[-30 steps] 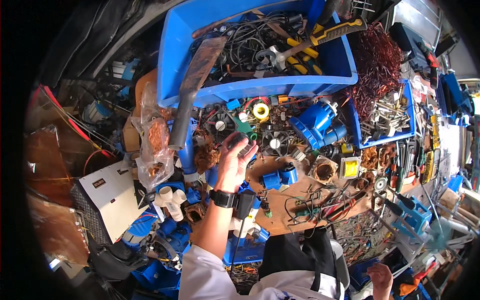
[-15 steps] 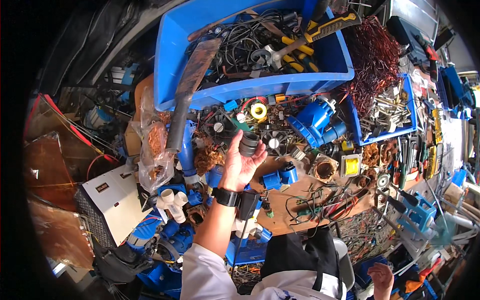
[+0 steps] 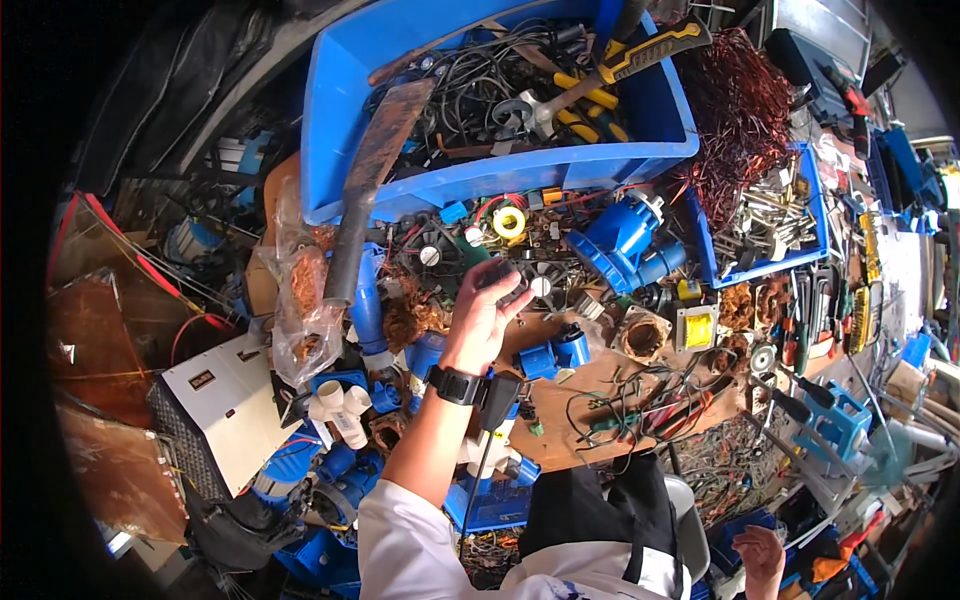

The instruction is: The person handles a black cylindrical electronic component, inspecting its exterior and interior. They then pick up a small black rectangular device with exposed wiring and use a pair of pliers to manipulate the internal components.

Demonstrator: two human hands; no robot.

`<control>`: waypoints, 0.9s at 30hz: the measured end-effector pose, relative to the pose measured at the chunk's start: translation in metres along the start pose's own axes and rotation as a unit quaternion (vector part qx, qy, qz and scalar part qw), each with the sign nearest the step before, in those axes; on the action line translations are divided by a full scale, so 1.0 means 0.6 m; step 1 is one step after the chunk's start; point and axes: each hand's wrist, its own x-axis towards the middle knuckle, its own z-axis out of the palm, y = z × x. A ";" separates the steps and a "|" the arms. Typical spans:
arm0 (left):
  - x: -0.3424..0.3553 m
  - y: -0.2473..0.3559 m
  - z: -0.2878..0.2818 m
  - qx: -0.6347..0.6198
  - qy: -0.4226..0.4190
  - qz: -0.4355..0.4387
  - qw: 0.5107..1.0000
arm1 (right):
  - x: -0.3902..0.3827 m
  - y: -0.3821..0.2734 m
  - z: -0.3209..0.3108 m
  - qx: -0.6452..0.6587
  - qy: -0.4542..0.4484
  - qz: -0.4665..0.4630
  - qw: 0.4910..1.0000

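Note:
My left hand [image 3: 478, 325], with a black watch [image 3: 457, 385] on the wrist, is raised over the middle of the bench. Its fingers are wrapped round a short, dark grey ribbed cylinder [image 3: 500, 281], partly covered by the fingers. Behind it lie a circuit board with round black parts and a yellow ring-shaped coil [image 3: 509, 222]. Two blue cylindrical pieces [image 3: 553, 352] rest just right of the wrist. Low at the right, my right hand [image 3: 760, 553] hangs beside my body, fingers loosely bent and apart, with nothing visible in it.
A large blue bin [image 3: 500, 172] of cables and tools stands at the back, a hammer [image 3: 570, 100] across it. Reddish wire [image 3: 742, 130] and a blue tray [image 3: 765, 268] of metal pieces lie right. Loose cables [image 3: 640, 405] cover the bench front. A white box [image 3: 228, 408] is at left.
My left hand has turned the grey cylinder, so its open end no longer faces up and the fingers cover more of it. The view has shifted slightly. My right hand stays low at the right.

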 end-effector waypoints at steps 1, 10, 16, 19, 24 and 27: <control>0.001 0.000 0.009 0.049 -0.008 0.035 0.998 | 0.003 0.010 -0.008 0.025 -0.008 -0.007 1.000; 0.044 0.035 0.012 0.436 -0.016 0.286 0.853 | -0.021 -0.010 0.012 -0.096 0.009 0.003 0.995; 0.012 0.041 0.015 0.183 -0.050 0.028 0.981 | -0.014 0.003 0.003 -0.032 -0.008 0.025 0.999; 0.015 0.033 0.013 0.109 -0.040 -0.044 0.992 | -0.012 0.013 -0.003 -0.047 -0.010 0.018 0.999; 0.028 0.023 0.029 0.066 -0.028 -0.041 0.997 | -0.010 0.032 -0.014 -0.035 -0.013 -0.020 0.999; 0.045 0.020 0.033 0.042 -0.027 -0.037 0.998 | -0.022 0.026 -0.009 -0.047 -0.015 -0.016 0.999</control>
